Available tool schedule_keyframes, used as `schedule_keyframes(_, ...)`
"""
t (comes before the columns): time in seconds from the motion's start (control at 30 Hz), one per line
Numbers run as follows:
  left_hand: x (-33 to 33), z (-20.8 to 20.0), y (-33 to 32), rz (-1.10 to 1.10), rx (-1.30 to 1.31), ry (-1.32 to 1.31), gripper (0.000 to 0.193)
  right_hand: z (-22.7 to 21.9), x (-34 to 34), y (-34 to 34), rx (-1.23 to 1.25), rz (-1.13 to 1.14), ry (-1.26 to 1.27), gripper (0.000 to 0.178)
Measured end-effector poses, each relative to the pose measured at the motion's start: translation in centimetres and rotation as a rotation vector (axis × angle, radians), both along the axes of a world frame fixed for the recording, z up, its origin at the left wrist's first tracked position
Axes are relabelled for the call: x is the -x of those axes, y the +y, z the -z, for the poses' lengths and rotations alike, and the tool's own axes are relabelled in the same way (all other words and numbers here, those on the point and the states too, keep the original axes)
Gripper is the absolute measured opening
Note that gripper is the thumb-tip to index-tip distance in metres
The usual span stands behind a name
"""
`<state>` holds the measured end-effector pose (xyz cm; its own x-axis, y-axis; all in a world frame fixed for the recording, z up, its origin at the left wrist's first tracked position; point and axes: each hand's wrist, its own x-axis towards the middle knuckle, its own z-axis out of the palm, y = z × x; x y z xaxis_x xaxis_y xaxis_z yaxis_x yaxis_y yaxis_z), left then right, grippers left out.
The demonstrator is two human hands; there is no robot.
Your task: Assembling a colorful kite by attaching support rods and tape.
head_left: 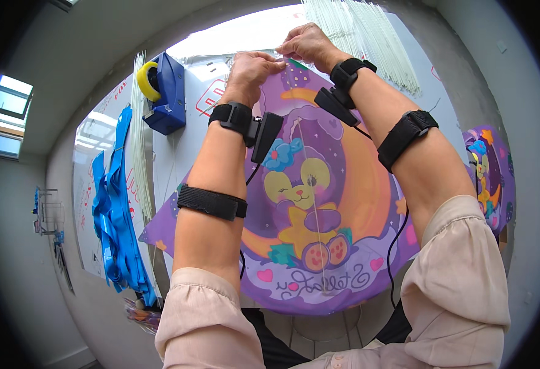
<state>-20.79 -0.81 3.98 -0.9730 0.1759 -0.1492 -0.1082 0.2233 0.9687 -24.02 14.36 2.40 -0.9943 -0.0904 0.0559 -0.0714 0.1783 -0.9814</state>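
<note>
A purple kite (368, 246) printed with a cartoon bunny, a moon and a yellow star lies on the table, its printed lettering reversed. A thin pale rod (310, 178) runs down its middle. At the kite's far tip, my left hand (251, 74) is closed, with thumb and fingers pinching the purple sheet's edge. Just right of it and slightly farther away, my right hand (311, 46) is closed in a pinch. What those fingertips hold is too small to make out. Both wrists and forearms wear black straps with small black devices and cables.
A blue tape dispenser (170, 92) with a yellow roll stands left of my left hand. Blue ribbons (116, 209) and thin white rods (142, 154) lie at the left. More white rods (374, 37) are at the far right. Another printed purple sheet (494, 178) hangs at the right edge.
</note>
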Motion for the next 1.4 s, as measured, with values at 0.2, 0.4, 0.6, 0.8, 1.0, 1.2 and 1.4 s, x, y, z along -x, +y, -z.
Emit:
schedule_keyframes(0.2,-1.3,-1.2,0.8,-0.056,-0.014,0.034,0.012,-1.6,-1.2,0.6,0.073,0.03,-0.308,0.013)
schedule_keyframes(0.4,-1.3,-1.2,0.4,-0.07,-0.034,0.043,0.013,-1.8,-1.7,0.9,0.126,-0.045,-0.593,0.02)
schedule_keyframes(0.6,-1.1,-0.6,0.2,-0.128,-0.049,0.061,0.013,-1.6,-1.7,1.1,0.123,-0.151,-0.65,0.022)
schedule_keyframes(0.8,-0.9,0.0,1.0,-0.061,-0.1,0.028,0.012,1.4,0.5,3.0,0.284,-0.463,-0.713,0.019)
schedule_keyframes(1.0,-1.1,-0.3,0.5,-0.04,-0.053,0.03,0.014,1.6,0.2,3.1,0.219,-0.476,-0.718,0.02)
schedule_keyframes(1.2,-1.4,-0.3,0.2,-0.061,-0.026,0.01,0.015,-0.2,-1.6,2.3,0.139,-0.03,-0.421,0.026)
schedule_keyframes(1.4,-0.9,0.1,0.3,-0.022,-0.066,0.009,0.014,-0.7,-1.9,1.8,0.058,-0.234,-0.283,0.022)
